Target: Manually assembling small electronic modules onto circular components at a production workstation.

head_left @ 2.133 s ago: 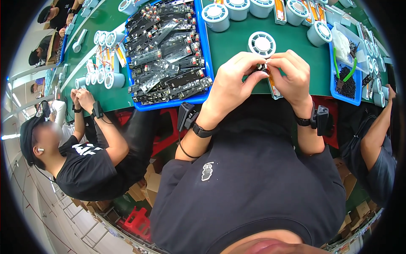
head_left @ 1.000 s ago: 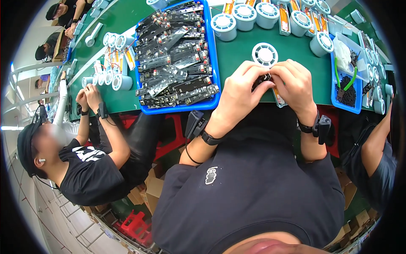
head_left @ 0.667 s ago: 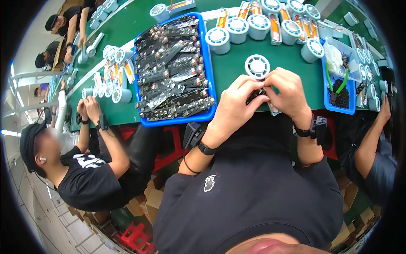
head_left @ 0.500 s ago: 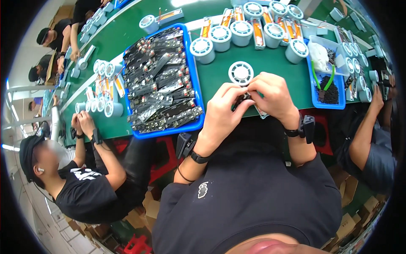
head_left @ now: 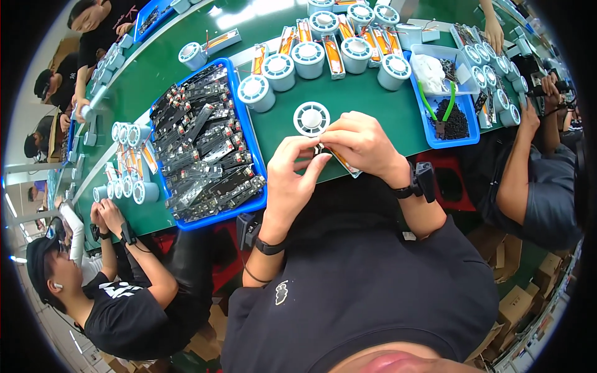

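My left hand (head_left: 293, 173) and my right hand (head_left: 364, 144) meet at the near edge of the green table, fingers closed in pinches. Between the fingertips shows a small white-and-dark piece (head_left: 319, 149), mostly hidden, its kind too small to tell. Just beyond the fingers stands a round, light blue housing (head_left: 311, 119) with a slotted white top. Beneath my right hand, a narrow light-coloured casing with an orange strip (head_left: 344, 163) sticks out over the table edge, partly covered.
To the left, a blue tray (head_left: 239, 118) is heaped with black circuit-board strips. Several similar housings (head_left: 308, 59) and orange-lined casings (head_left: 333, 57) stand farther back. On the right, a blue bin (head_left: 467, 140) holds small black parts and green-handled cutters (head_left: 449, 107). Other people work on both sides.
The view has shifted, so the table and its things appear farther left. My hands stay together by the housing, and the small white piece now shows between the fingertips.
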A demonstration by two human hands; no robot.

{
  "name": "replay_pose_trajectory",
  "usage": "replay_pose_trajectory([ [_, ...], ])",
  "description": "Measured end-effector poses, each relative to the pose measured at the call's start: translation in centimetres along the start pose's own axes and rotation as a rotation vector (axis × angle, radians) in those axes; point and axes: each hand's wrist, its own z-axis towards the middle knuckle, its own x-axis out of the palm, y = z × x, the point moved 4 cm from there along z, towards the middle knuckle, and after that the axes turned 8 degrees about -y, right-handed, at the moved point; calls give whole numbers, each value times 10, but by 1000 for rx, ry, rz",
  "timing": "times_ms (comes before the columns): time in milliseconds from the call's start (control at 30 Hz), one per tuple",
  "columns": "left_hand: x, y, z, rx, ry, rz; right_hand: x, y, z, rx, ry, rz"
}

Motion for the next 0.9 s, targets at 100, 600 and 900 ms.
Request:
replay_pose_trajectory([
  [100,2,6,-3,-96,2,-82,1,0,0,-22,-4,-24],
  [600,5,20,-7,-212,50,-270,2,-2,-2,-16,-26,-31],
  [900,5,17,-4,-182,36,-208,3,-1,-1,-15,-18,-9],
])
